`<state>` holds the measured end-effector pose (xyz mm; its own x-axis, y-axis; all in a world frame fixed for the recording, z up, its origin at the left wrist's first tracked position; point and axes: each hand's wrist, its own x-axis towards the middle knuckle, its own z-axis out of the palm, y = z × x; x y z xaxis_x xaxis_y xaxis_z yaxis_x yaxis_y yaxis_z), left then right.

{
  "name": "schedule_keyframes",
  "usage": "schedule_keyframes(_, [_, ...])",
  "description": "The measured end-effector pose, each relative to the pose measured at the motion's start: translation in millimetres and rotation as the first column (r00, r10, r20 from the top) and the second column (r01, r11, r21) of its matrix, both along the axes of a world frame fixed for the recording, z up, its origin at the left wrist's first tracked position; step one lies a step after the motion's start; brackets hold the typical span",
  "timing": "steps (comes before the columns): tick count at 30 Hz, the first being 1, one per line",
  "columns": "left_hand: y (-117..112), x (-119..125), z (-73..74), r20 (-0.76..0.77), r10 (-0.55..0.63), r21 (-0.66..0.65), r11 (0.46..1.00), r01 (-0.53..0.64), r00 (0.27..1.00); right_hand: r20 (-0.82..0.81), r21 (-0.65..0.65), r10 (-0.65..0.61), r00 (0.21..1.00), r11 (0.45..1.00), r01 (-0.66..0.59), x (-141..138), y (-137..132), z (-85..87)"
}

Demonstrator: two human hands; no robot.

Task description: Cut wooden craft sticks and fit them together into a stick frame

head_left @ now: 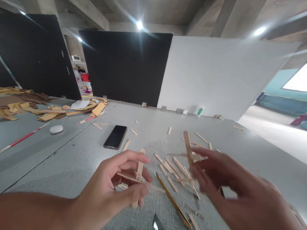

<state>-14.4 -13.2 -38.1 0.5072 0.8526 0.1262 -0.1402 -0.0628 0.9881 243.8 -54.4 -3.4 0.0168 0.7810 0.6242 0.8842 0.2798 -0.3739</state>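
Observation:
My left hand [117, 185] is curled round a small piece made of crossed wooden craft sticks [139, 171], held low over the grey table [72, 159]. My right hand [230, 182], blurred by motion, pinches another stick assembly [189, 151] with one stick pointing upward. Between and beyond my hands lie several loose wooden sticks [171, 167] on the table. A long yellowish ruler-like strip [172, 201] lies slanted beneath them.
A black phone [115, 136] lies face up farther back. A white round object [56, 129] and cardboard scraps [28, 107] sit at the left. A glue tube [200, 111] stands by the white partition [216, 76]. Black panels close the back.

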Motion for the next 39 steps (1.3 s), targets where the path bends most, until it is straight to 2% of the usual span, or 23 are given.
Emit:
schedule_keyframes(2, [1, -1, 3.4, -0.041, 0.013, 0.000, 1.000, -0.013, 0.999, 0.014, -0.106, -0.062, 0.998, 0.992, 0.063, 16, 17, 5.3])
schedule_keyframes(4, [3, -2, 5.9, -0.069, 0.015, 0.014, 1.000, -0.014, 0.997, 0.072, -0.261, -0.056, 0.996, 0.963, 0.074, 31, 31, 2.8])
schedule_keyframes(6, [4, -2, 7.7, -0.092, 0.017, 0.025, 1.000, -0.015, 0.996, 0.053, -0.399, -0.039, 0.998, 0.915, 0.056, 43, 40, -6.3])
schedule_keyframes(8, [5, -2, 9.1, -0.106, 0.015, 0.034, 0.999, -0.011, 0.994, 0.037, -0.451, -0.021, 0.999, 0.892, 0.035, 50, 42, -18.4])
schedule_keyframes(12, [5, -3, 9.5, -0.123, 0.004, 0.038, 0.999, 0.000, 0.992, 0.056, -0.443, -0.004, 0.998, 0.896, 0.028, 59, 40, -39.0])
schedule_keyframes(17, [5, -4, 7.7, -0.147, -0.020, 0.040, 0.999, 0.026, 0.989, 0.090, -0.431, -0.019, 0.996, 0.900, 0.056, 74, 44, -52.8])
schedule_keyframes(21, [7, -4, 6.5, -0.152, -0.043, 0.031, 0.998, 0.048, 0.987, 0.131, -0.396, -0.038, 0.991, 0.914, 0.087, 81, 46, -55.3])
schedule_keyframes(25, [8, -3, 6.8, -0.138, -0.046, 0.030, 0.998, 0.050, 0.989, 0.212, -0.272, -0.092, 0.973, 0.951, 0.149, 81, 34, -52.6])
schedule_keyframes(29, [7, -3, 7.6, -0.143, -0.054, 0.031, 0.998, 0.059, 0.988, 0.278, -0.197, -0.062, 0.959, 0.973, 0.120, 74, 13, -51.1])
schedule_keyframes(33, [7, -4, 7.3, -0.137, -0.059, 0.021, 0.998, 0.062, 0.989, 0.298, -0.133, -0.012, 0.955, 0.990, 0.054, 56, -6, -54.1])
schedule_keyframes(36, [7, -3, 6.4, -0.129, -0.062, 0.021, 0.998, 0.065, 0.990, 0.282, -0.250, 0.132, 0.950, 0.966, -0.060, 35, -8, -62.5])
schedule_keyframes(37, [7, -3, 6.1, -0.125, -0.060, 0.017, 0.998, 0.062, 0.990, 0.294, -0.329, 0.172, 0.940, 0.942, -0.070, 28, -6, -66.9])
schedule_keyframes(39, [7, -2, 5.6, -0.114, -0.039, 0.001, 0.999, 0.039, 0.993, 0.330, -0.405, 0.200, 0.923, 0.913, -0.053, 16, 1, -77.3])
